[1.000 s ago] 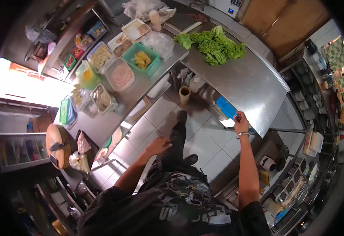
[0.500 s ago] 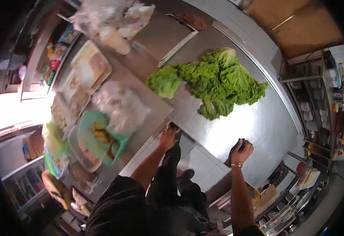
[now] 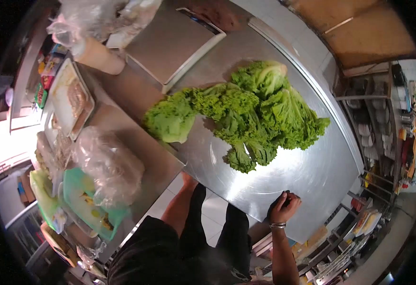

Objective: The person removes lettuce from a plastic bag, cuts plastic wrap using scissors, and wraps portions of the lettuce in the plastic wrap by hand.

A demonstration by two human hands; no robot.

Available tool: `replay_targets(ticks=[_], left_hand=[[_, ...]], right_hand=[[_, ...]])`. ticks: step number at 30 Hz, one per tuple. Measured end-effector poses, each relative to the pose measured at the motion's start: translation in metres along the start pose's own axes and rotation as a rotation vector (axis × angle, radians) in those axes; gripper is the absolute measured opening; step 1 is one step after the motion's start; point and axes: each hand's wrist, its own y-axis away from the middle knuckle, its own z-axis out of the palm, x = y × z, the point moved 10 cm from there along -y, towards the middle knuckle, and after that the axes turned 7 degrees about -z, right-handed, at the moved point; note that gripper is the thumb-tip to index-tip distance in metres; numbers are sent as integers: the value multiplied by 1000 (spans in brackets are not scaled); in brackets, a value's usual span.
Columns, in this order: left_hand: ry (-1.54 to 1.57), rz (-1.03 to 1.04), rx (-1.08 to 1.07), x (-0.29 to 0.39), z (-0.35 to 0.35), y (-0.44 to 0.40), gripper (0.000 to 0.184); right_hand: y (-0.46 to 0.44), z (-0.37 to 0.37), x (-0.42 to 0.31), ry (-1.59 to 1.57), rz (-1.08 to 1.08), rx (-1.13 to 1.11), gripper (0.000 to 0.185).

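My right hand (image 3: 286,207) is curled over the near right part of the steel table (image 3: 308,190), its fingers closed round something small and dark that I cannot make out. My left hand (image 3: 188,179) is mostly hidden under the table edge near the corner where two tables meet; its fingers do not show. Several heads and leaves of green lettuce (image 3: 246,111) lie spread across the middle of the steel table, beyond both hands.
On the left table stand a clear plastic bag (image 3: 108,164), a green container (image 3: 94,202) with yellow food, a white tray (image 3: 70,99) and a pale bottle (image 3: 97,56). A metal rack (image 3: 367,114) with stacked dishes stands at the right.
The view has moved closer to the lettuce. My right hand, which held a blue object below the table edge, has come up over the tabletop. My left hand has slipped mostly out of sight.
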Motion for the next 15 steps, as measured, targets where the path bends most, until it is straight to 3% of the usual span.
replay_targets(ticks=[2,5,7,8,9,10,11,12,14,15], left_hand=[[64,-42,62,-20,-23,7,57],[-356,-74,-73,-8,-85,49,50],[-255,-122,34,-27,-119,76,48],[-252,-128,45,-30,-133,93,48],[-209,-242,30,-44,-150,115,53],[-167,-356,15,-63,-166,139,58],[-113,-362,57,-77,-182,160,59],[-54,-362,100,-90,-193,183,59],[21,-376,316,-98,-236,240,56],[139,-311,347,-112,-245,272,52]], right_hand=[[2,0,2,-5,-10,-26,12],[-13,-2,12,-121,55,-28,20],[-50,0,47,-543,151,73,90],[-88,-3,40,-467,-10,-14,124],[-126,-4,30,-475,54,-61,145],[-158,8,36,-420,-221,-78,155],[-188,17,24,-415,-283,-171,158],[-211,16,-5,-187,-487,-189,158],[-230,50,-44,-185,-595,-480,153],[-223,71,-47,-346,-635,-545,150]])
